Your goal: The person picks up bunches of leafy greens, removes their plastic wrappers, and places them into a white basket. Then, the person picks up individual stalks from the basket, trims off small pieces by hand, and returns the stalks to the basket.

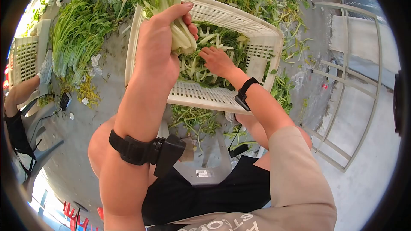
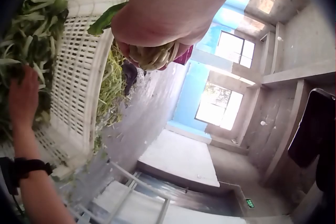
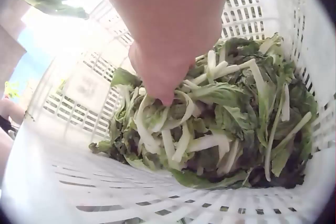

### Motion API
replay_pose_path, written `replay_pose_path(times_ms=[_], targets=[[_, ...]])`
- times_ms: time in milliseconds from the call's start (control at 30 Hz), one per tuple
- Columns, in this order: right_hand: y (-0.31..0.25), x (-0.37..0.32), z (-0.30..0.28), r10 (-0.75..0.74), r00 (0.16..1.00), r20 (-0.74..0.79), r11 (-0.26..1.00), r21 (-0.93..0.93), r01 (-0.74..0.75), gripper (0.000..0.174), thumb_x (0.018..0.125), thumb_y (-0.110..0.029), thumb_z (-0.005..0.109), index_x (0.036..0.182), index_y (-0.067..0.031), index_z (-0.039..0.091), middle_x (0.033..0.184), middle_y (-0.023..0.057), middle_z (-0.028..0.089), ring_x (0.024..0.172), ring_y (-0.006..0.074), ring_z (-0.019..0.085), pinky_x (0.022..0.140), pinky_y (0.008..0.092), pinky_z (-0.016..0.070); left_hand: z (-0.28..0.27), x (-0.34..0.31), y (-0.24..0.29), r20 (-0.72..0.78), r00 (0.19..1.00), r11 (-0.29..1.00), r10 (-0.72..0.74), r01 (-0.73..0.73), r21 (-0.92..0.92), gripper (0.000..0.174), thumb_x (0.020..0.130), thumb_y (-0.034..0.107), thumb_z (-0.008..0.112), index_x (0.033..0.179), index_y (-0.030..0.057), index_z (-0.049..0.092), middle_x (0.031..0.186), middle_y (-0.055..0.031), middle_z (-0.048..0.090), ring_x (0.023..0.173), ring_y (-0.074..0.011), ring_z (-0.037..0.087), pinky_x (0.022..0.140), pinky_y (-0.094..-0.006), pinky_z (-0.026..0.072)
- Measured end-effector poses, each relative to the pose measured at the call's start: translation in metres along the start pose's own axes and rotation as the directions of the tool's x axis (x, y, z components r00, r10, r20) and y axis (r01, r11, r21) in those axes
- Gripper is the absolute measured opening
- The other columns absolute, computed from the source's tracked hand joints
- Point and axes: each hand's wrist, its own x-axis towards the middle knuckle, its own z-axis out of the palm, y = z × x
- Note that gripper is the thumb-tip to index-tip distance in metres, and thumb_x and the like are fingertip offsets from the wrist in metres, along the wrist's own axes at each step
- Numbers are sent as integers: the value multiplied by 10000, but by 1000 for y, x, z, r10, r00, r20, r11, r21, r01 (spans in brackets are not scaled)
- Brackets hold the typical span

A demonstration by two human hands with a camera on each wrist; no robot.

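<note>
In the head view my left hand (image 1: 155, 38) grips a head of leafy greens (image 1: 182, 38) around its stalks, pale base toward me and leaves pointing away. It is held above the left part of a white plastic crate (image 1: 205, 98). The left wrist view shows the pale stalk base (image 2: 152, 56) between the fingers. My right hand (image 1: 218, 61) reaches down into the crate, its fingers at the loose leaves (image 1: 203, 75). In the right wrist view a fingertip (image 3: 167, 99) touches pale stems among the torn green leaves (image 3: 231, 113); the other fingers are mostly hidden.
Piles of greens (image 1: 83, 38) cover the floor left of and behind the crate, and trimmings (image 1: 195, 122) lie in front. A metal frame (image 1: 342, 81) stands at the right. Another person's arm (image 1: 23, 90) shows at the far left, beside a second crate (image 1: 23, 57).
</note>
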Motion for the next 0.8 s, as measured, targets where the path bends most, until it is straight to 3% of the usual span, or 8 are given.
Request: replay_pose_path(times_ms=[33, 167, 233, 333, 433, 500, 633, 800], targets=[[1, 0, 5, -82, 997, -12, 996, -27, 81, 390, 873, -107, 653, 1240, -53, 531, 1207, 116, 575, 1114, 303, 568, 883, 436, 499, 0, 1, -1, -1, 1000, 1000, 0, 0, 0, 134, 882, 141, 691, 926, 62, 592, 756, -11, 589, 662, -124, 579, 623, -284, 476], [2, 2, 11, -6, 997, 75, 999, 33, 3, 373, 890, -77, 609, 1254, -52, 529, 1197, 124, 596, 1119, 321, 565, 895, 452, 496, -2, 2, 0, -40, 999, 1000, -18, 19, 21, 136, 881, 140, 695, 923, 59, 596, 753, -13, 590, 653, -127, 577, 618, -282, 477], [2, -3, 4, 253, 964, 78, 924, 277, -265, 328, 879, -58, 572, 1207, -51, 587, 1169, 140, 616, 1112, 343, 566, 910, 458, 493, -1, 0, -1, -44, 998, 999, -41, 42, 23, 134, 880, 140, 698, 915, 58, 598, 752, -16, 590, 649, -130, 577, 613, -283, 478], [10, -7, -25, 312, 932, 185, 875, 325, -358, 261, 861, -94, 574, 1106, -52, 654, 1127, 156, 623, 1078, 361, 576, 913, 452, 491, 0, 0, 0, -43, 999, 999, -20, 21, 31, 129, 876, 139, 702, 899, 53, 608, 752, -26, 602, 638, -138, 587, 606, -289, 487], [11, -29, -57, 332, 941, -60, 873, 397, -283, 199, 809, -100, 596, 971, -22, 681, 1070, 142, 608, 991, 349, 595, 881, 408, 489, -1, 6, -4, -39, 999, 999, 18, -16, 41, 127, 877, 137, 701, 889, 40, 620, 756, -40, 616, 636, -147, 602, 598, -290, 495], [11, -47, -88, 388, 921, -36, 848, 404, -342, 206, 842, -150, 621, 1009, -49, 685, 1082, 152, 619, 1037, 345, 597, 895, 446, 497, 4, 9, -8, -54, 998, 999, -39, 40, 20, 134, 878, 136, 699, 896, 26, 626, 765, -50, 629, 633, -157, 613, 589, -295, 502], [-12, -90, -170, 482, 874, 57, 679, 606, -414, 206, 821, -117, 676, 1009, -34, 674, 1001, 119, 653, 990, 251, 637, 895, 377, 498, 21, 3, -10, 1, 998, 996, -63, 63, 68, 144, 887, 136, 690, 903, 7, 627, 805, -74, 657, 645, -168, 636, 567, -300, 505], [-57, -143, -261, 497, 868, 19, 342, 915, -215, 171, 881, -100, 652, 1033, -21, 657, 1015, 71, 695, 937, 154, 655, 846, 304, 518, 32, -13, -19, 172, 982, 954, -78, 23, 299, 162, 887, 159, 713, 916, 24, 629, 717, -44, 635, 579, -151, 602, 519, -287, 448]])
